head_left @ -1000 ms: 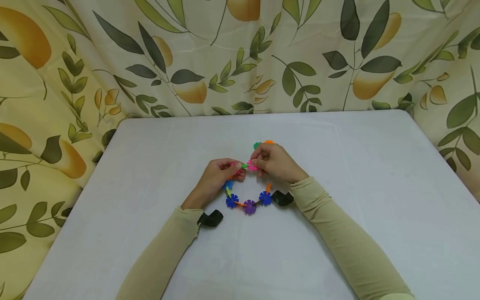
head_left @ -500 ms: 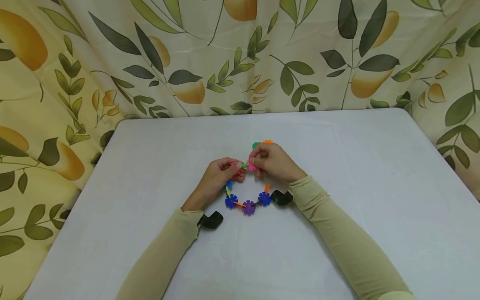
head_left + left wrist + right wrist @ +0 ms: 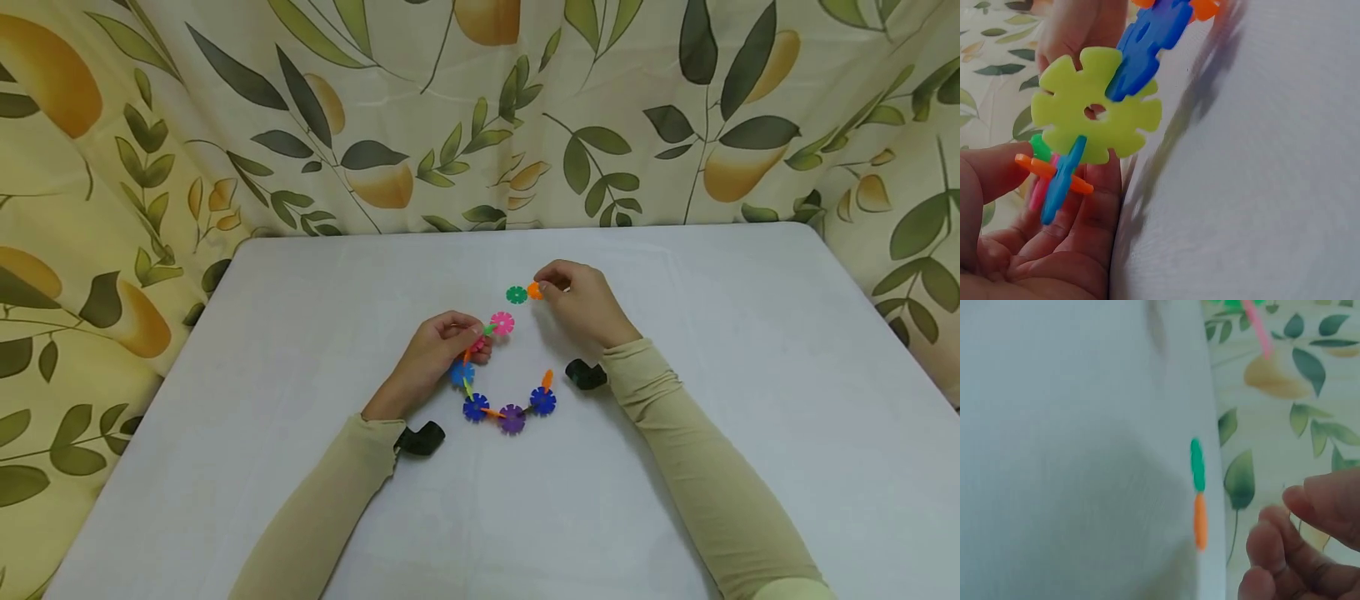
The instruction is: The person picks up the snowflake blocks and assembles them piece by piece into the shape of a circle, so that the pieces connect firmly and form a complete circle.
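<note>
In the head view, my left hand [image 3: 438,354] pinches a pink notched flower disc [image 3: 478,343] in a curved chain of interlocking discs. Beyond it the chain's upper end has a light green disc [image 3: 489,330] and another pink disc [image 3: 502,322]. Down the other way run a light blue disc [image 3: 462,375], a yellow-green disc [image 3: 1063,106], blue discs and a purple disc [image 3: 513,419], ending in an orange disc [image 3: 547,381]. My right hand [image 3: 588,304] hovers by a loose orange disc [image 3: 534,291], its fingertips apart from that disc in the right wrist view. A green disc [image 3: 517,295] lies beside the orange one.
A white-covered table [image 3: 750,375] lies under everything. Behind it hangs a leaf-and-fruit patterned curtain [image 3: 600,100]. Black wrist devices [image 3: 587,375] stick out below both sleeves.
My right hand has let go of the pink end disc and moved up and right to the loose orange disc. My left hand keeps its pinch; the chain has shifted slightly right.
</note>
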Motion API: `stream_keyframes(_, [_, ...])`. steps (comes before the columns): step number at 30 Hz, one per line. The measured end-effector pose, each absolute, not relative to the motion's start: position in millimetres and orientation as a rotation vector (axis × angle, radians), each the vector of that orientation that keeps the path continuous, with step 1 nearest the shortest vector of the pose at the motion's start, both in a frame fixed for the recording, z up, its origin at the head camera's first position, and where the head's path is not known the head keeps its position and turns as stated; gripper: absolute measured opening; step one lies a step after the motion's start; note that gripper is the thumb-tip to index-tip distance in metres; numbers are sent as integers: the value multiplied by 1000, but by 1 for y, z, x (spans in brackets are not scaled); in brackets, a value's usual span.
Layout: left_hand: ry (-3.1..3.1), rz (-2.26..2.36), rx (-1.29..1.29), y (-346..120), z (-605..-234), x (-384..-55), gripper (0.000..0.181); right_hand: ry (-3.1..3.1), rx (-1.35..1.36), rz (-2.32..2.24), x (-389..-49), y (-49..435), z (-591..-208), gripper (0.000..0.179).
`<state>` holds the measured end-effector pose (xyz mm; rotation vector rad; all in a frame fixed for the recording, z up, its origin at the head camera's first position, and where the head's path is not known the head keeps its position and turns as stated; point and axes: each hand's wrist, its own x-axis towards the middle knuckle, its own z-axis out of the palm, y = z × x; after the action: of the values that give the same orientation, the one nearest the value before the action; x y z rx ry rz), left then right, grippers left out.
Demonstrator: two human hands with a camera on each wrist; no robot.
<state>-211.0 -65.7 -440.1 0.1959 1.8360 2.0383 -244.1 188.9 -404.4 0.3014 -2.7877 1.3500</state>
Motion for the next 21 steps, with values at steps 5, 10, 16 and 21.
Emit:
stream_keyframes(5, [1821,2024,227,-69,-441,-212,16,-2864,358,1236,-250,195,-412,29])
stream_keyframes(10, [1790,2010,289,-72,-441,-214,13,-2971,465,1150,-254,200,-420,40])
stream_keyframes(16, [1823,1969,272,-73,-441,-215,18,-3039,562,972,-256,202,-425,44])
stream_keyframes(21, [1873,1942,248,-74,-443,-214,15,-3048,495,1025,-255,201,-425,41])
